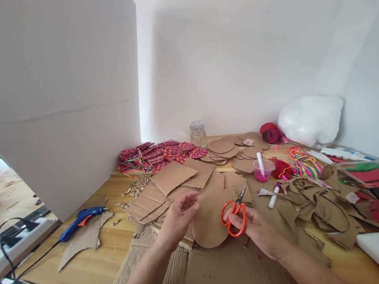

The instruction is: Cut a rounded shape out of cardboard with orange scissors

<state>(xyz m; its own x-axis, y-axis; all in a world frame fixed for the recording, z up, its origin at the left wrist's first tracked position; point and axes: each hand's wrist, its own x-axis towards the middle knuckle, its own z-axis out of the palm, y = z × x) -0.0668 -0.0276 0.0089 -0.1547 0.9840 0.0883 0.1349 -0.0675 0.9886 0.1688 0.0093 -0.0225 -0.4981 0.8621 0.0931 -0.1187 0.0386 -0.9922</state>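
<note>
My left hand [180,218] pinches the left edge of a rounded brown cardboard piece [209,220] and holds it just above the table. My right hand [257,230] has its fingers through the orange handles of a pair of scissors [233,214]. The scissor blades point up and away, resting against the right side of the cardboard piece. Both hands sit over a large flat cardboard sheet [226,273] at the near edge of the wooden table [87,265].
Cardboard sheets [173,176] and cut discs [223,149] lie behind the hands. Cardboard scraps [322,208] pile at right. A blue glue gun [81,218] lies at left. Pink-red patterned pieces [156,155], a glass jar [197,133], a pink cup [263,170], coloured cords [302,162] and white stuffing [311,120] are further back.
</note>
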